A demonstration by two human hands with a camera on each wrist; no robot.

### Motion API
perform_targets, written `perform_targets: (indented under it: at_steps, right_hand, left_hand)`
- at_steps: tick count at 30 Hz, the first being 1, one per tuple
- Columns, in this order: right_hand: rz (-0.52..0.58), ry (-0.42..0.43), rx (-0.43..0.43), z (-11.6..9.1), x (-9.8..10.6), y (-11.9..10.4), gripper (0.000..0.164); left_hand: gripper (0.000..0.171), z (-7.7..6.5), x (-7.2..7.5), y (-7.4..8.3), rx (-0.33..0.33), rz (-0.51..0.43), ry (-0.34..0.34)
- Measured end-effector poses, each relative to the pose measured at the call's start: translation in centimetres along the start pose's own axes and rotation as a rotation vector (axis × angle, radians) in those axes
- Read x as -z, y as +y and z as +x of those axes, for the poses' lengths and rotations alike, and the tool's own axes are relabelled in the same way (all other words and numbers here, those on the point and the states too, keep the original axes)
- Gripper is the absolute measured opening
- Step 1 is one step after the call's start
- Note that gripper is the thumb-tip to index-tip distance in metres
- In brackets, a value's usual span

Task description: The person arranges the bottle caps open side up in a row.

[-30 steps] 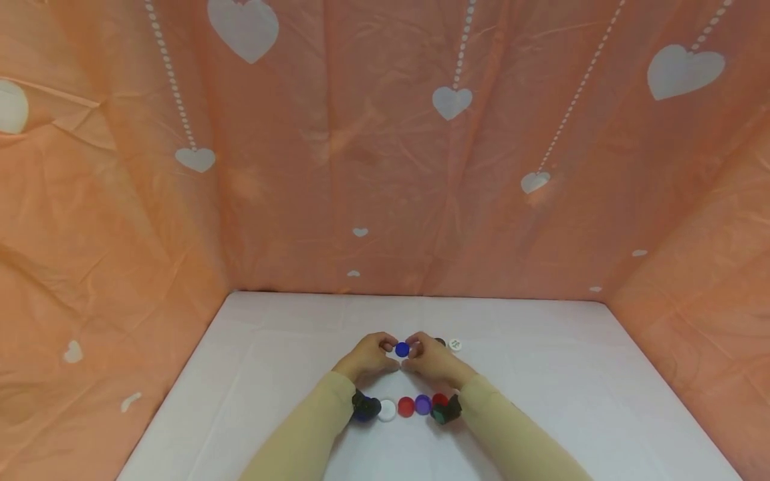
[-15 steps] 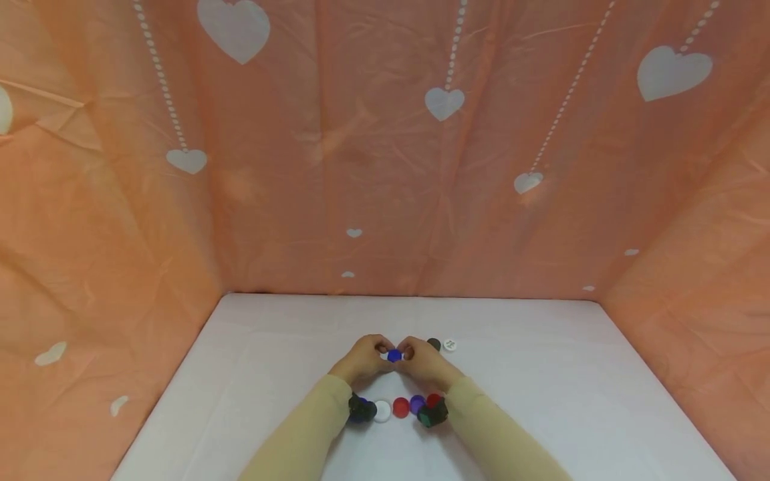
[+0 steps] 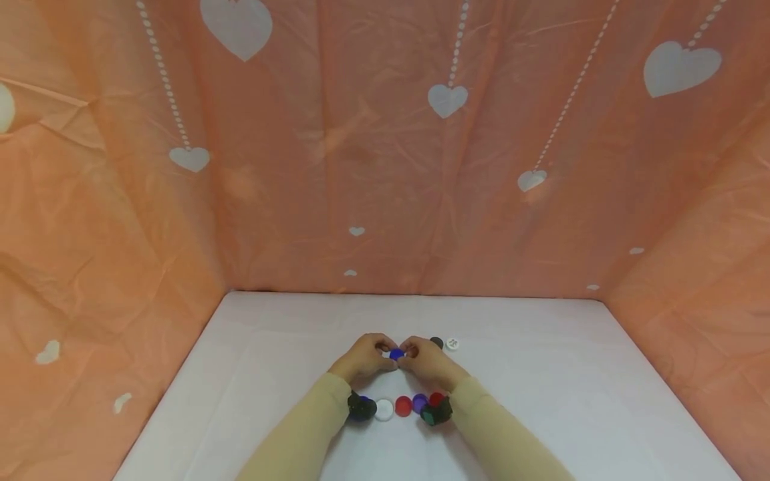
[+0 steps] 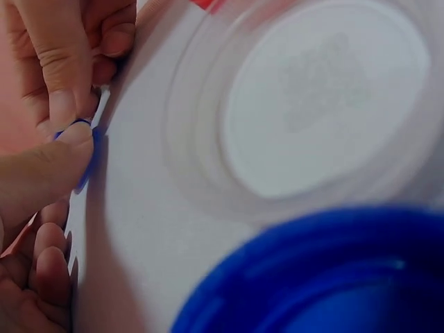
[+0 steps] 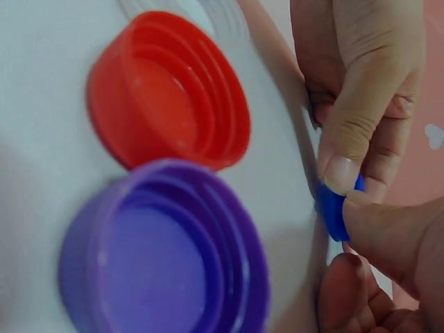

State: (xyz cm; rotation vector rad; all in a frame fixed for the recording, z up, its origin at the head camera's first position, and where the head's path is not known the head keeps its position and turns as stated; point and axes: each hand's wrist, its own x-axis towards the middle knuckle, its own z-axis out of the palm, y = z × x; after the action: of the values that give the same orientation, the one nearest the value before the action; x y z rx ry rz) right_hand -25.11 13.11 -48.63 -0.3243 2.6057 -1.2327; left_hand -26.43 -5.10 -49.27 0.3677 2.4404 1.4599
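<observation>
Drawing closer together since a second ago, left hand [image 3: 364,356] and right hand [image 3: 430,361] are pinching a small round blue plastic cap [image 3: 396,355]. Right of the blue cap, a white disc [image 3: 452,343] is bearing illegible marks; on the blue cap's near side, a red plastic cap [image 5: 166,104] and purple plastic cap [image 5: 156,263] are baring ringed inner walls, visible only from the right wrist.

Orange sheeting [image 3: 710,267] bounded the work area at the rear, left and right. The rear panel [image 3: 385,167] carried pale hearts [image 3: 448,101], several of them positioned at the lower ends of dotted lines [image 3: 159,61]. Vertical folds ran down this panel. The left panel [image 3: 120,227] was creased and appeared brighter than the rear panel. The white work surface [image 3: 541,374] had rounded far corners, and its far edge adjoined the rear panel.
</observation>
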Motion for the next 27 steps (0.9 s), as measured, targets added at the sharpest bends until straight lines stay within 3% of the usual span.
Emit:
perform_targets:
  at_steps: [8, 12, 19, 24, 27]
  right_hand:
    - [0.101, -0.014, 0.024, -0.5, 0.5, 0.6, 0.016]
    - [0.104, 0.031, 0.055, -1.7, 1.3, 0.6, 0.019]
    - [0.054, 0.139, 0.118, -3.7, 2.3, 0.2, 0.019]
    - [0.034, 0.165, 0.129, -4.9, 2.6, 0.1, 0.021]
    - [0.038, 0.175, 0.132, -5.4, 2.7, 0.3, 0.021]
  left_hand:
    - [0.021, -0.7, -0.6, 0.6, 0.032, -0.120, 0.013]
    - [0.020, -1.3, -0.8, 1.6, -0.008, -0.127, 0.011]
    - [0.023, -2.2, -1.5, 3.1, -0.140, -0.070, 0.046]
    - [0.020, -2.8, -2.1, 3.3, -0.177, -0.055, 0.056]
    - [0.019, -3.1, -2.4, 3.5, -0.166, -0.053, 0.050]
